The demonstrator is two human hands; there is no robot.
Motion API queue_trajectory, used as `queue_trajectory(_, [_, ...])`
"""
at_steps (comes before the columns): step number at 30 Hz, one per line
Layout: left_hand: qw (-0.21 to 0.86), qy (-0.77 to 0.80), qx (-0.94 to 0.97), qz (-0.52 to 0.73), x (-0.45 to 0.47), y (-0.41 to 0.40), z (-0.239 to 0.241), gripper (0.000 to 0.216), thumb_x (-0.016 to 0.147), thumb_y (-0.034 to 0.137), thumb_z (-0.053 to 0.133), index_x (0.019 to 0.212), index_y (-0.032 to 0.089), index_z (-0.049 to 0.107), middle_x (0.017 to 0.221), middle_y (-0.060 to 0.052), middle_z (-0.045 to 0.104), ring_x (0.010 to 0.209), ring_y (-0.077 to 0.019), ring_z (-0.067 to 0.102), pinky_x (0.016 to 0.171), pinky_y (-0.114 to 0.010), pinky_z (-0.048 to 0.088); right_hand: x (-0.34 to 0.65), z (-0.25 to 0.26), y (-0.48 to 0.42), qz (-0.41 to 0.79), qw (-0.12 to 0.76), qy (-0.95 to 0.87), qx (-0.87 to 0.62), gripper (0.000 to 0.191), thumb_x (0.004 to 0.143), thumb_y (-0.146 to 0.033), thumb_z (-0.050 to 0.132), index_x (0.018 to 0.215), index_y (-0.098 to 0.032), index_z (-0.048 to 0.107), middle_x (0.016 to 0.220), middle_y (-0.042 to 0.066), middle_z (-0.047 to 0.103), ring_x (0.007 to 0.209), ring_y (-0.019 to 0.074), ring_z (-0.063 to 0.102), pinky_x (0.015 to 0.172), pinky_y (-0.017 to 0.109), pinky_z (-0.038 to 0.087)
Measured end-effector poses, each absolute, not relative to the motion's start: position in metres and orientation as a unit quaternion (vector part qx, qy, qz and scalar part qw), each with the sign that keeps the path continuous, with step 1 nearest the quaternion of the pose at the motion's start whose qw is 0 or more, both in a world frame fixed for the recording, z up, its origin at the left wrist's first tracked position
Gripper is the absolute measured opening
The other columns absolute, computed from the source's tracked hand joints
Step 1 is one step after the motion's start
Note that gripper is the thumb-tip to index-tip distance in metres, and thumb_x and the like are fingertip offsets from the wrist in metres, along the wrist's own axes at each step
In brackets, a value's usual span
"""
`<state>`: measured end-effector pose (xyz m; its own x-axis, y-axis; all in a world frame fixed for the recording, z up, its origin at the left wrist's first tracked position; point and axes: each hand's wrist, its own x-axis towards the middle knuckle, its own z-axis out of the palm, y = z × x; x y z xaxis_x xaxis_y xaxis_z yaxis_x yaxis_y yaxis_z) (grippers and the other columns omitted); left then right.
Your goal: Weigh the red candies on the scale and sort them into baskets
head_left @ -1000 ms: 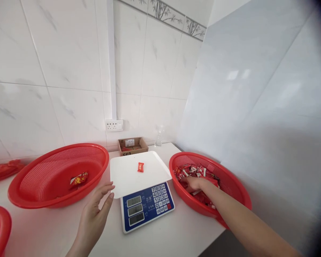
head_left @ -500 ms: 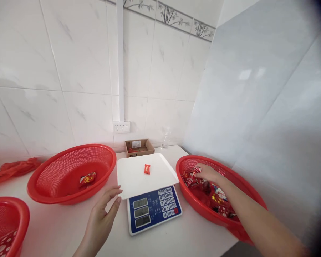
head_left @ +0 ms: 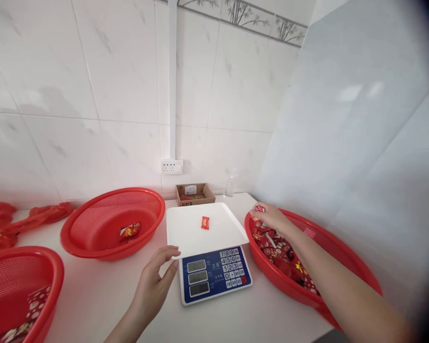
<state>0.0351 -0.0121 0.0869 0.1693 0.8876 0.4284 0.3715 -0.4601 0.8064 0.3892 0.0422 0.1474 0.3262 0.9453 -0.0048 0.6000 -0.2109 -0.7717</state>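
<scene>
A white-topped digital scale [head_left: 216, 276] stands before me, and one small red wrapped candy [head_left: 205, 222] lies on its pan [head_left: 186, 233]. My left hand [head_left: 153, 281] is at the pan's near left corner, thumb and fingers apart, with nothing in it. At the left rim of the right-hand red basket [head_left: 346, 247], my right hand [head_left: 271, 216] is closed on a small red wrapped candy [head_left: 260, 208], partly covered by its fingers. Under that hand the basket holds many red packets [head_left: 277, 247], some of them hidden by my forearm.
Another red basket [head_left: 93, 219] with a red and gold packet [head_left: 130, 231] sits left of the scale. A third basket [head_left: 53, 286] is at lower left. Red plastic bags [head_left: 53, 211], a cardboard box [head_left: 196, 195] and a clear bottle [head_left: 230, 185] stand near the wall.
My right hand has lifted from among the packets to the basket's left rim with a candy in it. My left hand stays by the pan's corner. The view has shifted slightly left.
</scene>
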Motion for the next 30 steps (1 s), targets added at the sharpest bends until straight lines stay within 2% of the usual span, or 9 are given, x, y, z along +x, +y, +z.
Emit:
queue_trajectory(5, [0.28,0.436,0.722,0.459,0.033,-0.018,0.087,0.018,0.083,0.033,0.048,0.088,0.024,0.063,0.105,-0.006,0.063,0.101,-0.0198,0.059,0.087,-0.035,0.048,0.322,0.146,0.06,0.358,0.36,-0.557,-0.657,0.012,0.077,-0.03,0.055,0.08,-0.02,0.05,0.068,-0.002,0.056,0.053,0.0095,0.057,0.049,0.019,0.045])
queue_trajectory(8, [0.275,0.443,0.72,0.458,0.027,-0.021,0.086,0.018,0.084,0.033,0.048,0.089,0.024,0.063,0.105,-0.006,0.063,0.1,-0.0201,0.059,0.087,-0.035,0.048,0.293,0.139,0.069,0.442,0.318,-0.569,-0.616,0.021,0.079,-0.037,0.056,0.09,-0.02,0.052,0.077,0.001,0.059,0.059,0.0106,0.061,0.055,0.022,0.048])
queue_trajectory(10, [0.271,0.447,0.718,0.459,0.022,-0.022,0.085,0.019,0.084,0.033,0.048,0.09,0.023,0.063,0.105,-0.007,0.063,0.1,-0.0205,0.059,0.086,-0.035,0.048,0.279,0.132,0.075,0.44,0.288,-0.584,-0.618,0.028,0.08,-0.042,0.054,0.096,-0.02,0.052,0.084,0.003,0.061,0.06,0.0111,0.061,0.056,0.024,0.049])
queue_trajectory(16, [0.269,0.46,0.714,0.454,0.011,-0.024,0.084,0.018,0.085,0.032,0.048,0.093,0.023,0.061,0.106,-0.007,0.062,0.102,-0.0204,0.058,0.087,-0.036,0.048,0.268,0.117,0.086,0.281,0.262,-0.647,-0.659,0.046,0.084,-0.046,0.046,0.12,-0.018,0.045,0.115,0.012,0.057,0.078,0.0137,0.061,0.057,0.021,0.047])
queue_trajectory(19, [0.27,0.46,0.714,0.454,0.01,-0.025,0.082,0.018,0.085,0.032,0.048,0.093,0.023,0.061,0.107,-0.007,0.062,0.101,-0.02,0.058,0.087,-0.035,0.048,0.273,0.112,0.086,0.203,0.212,-0.682,-0.67,0.043,0.086,-0.039,0.044,0.122,-0.015,0.046,0.119,0.014,0.054,0.088,0.0171,0.06,0.069,0.025,0.047])
queue_trajectory(22, [0.283,0.456,0.706,0.462,0.013,-0.025,0.081,0.018,0.084,0.032,0.049,0.093,0.023,0.062,0.106,-0.007,0.062,0.101,-0.0204,0.058,0.086,-0.036,0.048,0.276,0.109,0.082,0.146,0.201,-0.692,-0.678,0.04,0.082,-0.028,0.05,0.12,-0.014,0.05,0.127,0.016,0.048,0.108,0.0246,0.05,0.085,0.033,0.039])
queue_trajectory(24, [0.292,0.453,0.699,0.469,0.017,-0.024,0.08,0.018,0.083,0.032,0.05,0.092,0.024,0.063,0.106,-0.007,0.062,0.101,-0.0208,0.058,0.087,-0.037,0.048,0.272,0.107,0.078,0.108,0.191,-0.713,-0.666,0.033,0.083,-0.029,0.05,0.113,-0.016,0.055,0.122,0.013,0.053,0.11,0.025,0.047,0.087,0.033,0.037])
queue_trajectory(27, [0.292,0.445,0.704,0.47,0.022,-0.024,0.079,0.018,0.082,0.031,0.051,0.092,0.024,0.064,0.106,-0.007,0.063,0.101,-0.021,0.058,0.087,-0.037,0.048,0.257,0.102,0.074,0.048,0.151,-0.768,-0.621,0.025,0.084,-0.034,0.047,0.097,-0.019,0.062,0.096,0.008,0.064,0.095,0.0222,0.053,0.077,0.03,0.038])
queue_trajectory(30, [0.28,0.44,0.719,0.46,0.025,-0.024,0.079,0.018,0.083,0.032,0.051,0.09,0.024,0.064,0.105,-0.007,0.063,0.101,-0.0216,0.059,0.087,-0.038,0.049,0.237,0.095,0.069,0.012,0.127,-0.803,-0.582,0.023,0.082,-0.031,0.049,0.097,-0.018,0.062,0.093,0.01,0.066,0.092,0.0243,0.054,0.077,0.032,0.037])
